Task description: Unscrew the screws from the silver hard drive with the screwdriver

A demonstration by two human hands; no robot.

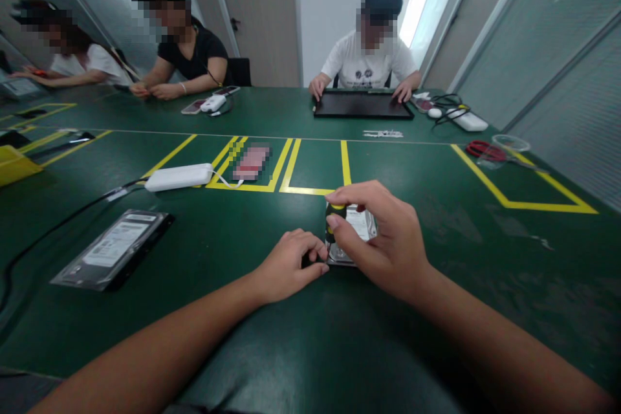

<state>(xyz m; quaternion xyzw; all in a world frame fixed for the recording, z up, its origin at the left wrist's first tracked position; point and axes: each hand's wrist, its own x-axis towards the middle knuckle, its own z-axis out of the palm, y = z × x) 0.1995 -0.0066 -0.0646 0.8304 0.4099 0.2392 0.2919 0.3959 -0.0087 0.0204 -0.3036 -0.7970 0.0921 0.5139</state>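
A silver hard drive (363, 225) with a white label lies flat on the green table (262, 362), partly covered by my right hand (388, 239). Between the thumb and index finger of that hand is a short black and yellow screwdriver (334, 215), held upright over the drive's left side. Its tip points down near the drive's lower left corner. My left hand (294, 262) rests on the table at the left edge of the drive, fingers curled with the thumb and fingertips close to the corner. Whether they pinch anything is hidden.
A bagged hard drive (114, 249) lies at the left, below a white power bank (178, 177) with a black cable. A phone (252, 162) sits inside yellow tape. Across the table a person holds a black tray (363, 105); red cable (485, 150) lies right.
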